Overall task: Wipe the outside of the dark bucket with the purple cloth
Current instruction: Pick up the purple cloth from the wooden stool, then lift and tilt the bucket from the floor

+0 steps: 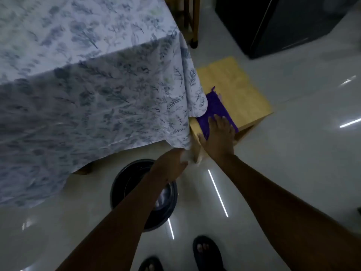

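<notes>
The dark bucket [125,182] stands upright on the pale floor below the table's corner, seen from above, with my left forearm crossing its rim. The purple cloth [214,108] lies flat on a wooden stool [238,90], partly under the hanging tablecloth. My right hand [219,137] rests palm-down on the near end of the cloth, fingers spread. My left hand [172,165] hovers above the bucket, near the lower corner of the tablecloth; its fingers are blurred and whether they touch the fabric is unclear.
A table under a blue leaf-patterned tablecloth [88,85] fills the left. A dark cabinet [283,26] stands at the far right, wooden legs [192,22] behind the table. My sandalled feet [207,251] are at the bottom on the glossy floor.
</notes>
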